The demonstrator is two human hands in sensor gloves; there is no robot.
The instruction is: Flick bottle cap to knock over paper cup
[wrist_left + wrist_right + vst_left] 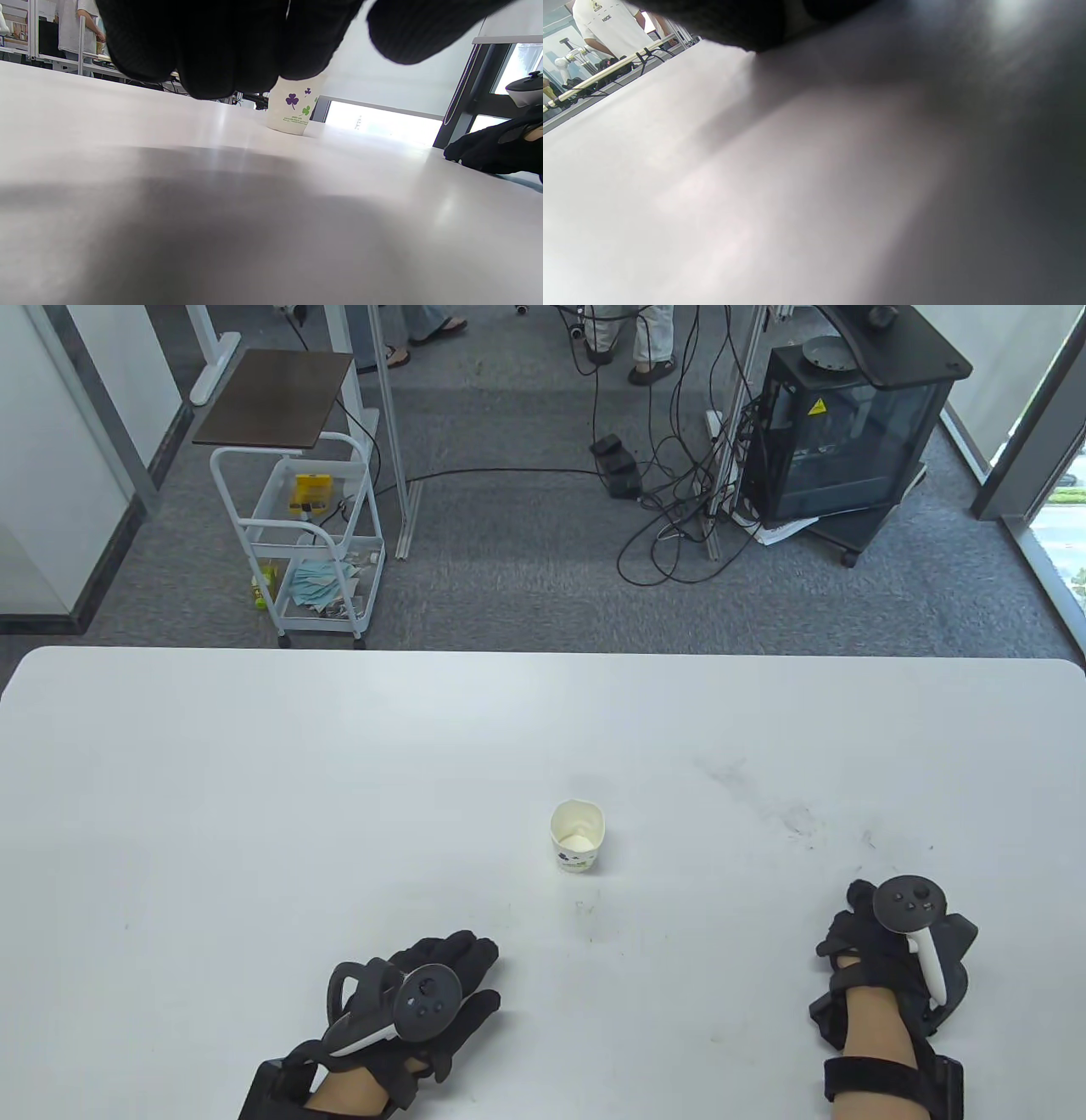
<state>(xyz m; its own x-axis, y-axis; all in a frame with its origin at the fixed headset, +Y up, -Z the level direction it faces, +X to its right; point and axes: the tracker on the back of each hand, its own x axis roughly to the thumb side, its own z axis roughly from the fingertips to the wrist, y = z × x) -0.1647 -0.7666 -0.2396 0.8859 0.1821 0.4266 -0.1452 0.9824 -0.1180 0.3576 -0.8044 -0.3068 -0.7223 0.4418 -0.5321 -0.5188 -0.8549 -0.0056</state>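
A white paper cup (577, 838) with purple and green clover prints stands upright near the middle of the white table (254, 780). It also shows in the left wrist view (293, 108). No bottle cap shows in any view. My left hand (475, 976) rests flat on the table at the front left of the cup, its fingers (220, 51) stretched toward it, holding nothing. My right hand (848, 925) rests on the table at the front right, well apart from the cup, fingers bunched downward. Its underside is hidden.
Faint dark scuff marks (797, 819) lie on the table right of the cup. Beyond the far table edge stand a white cart (297, 551), floor cables (670, 517) and a black cabinet (848, 432).
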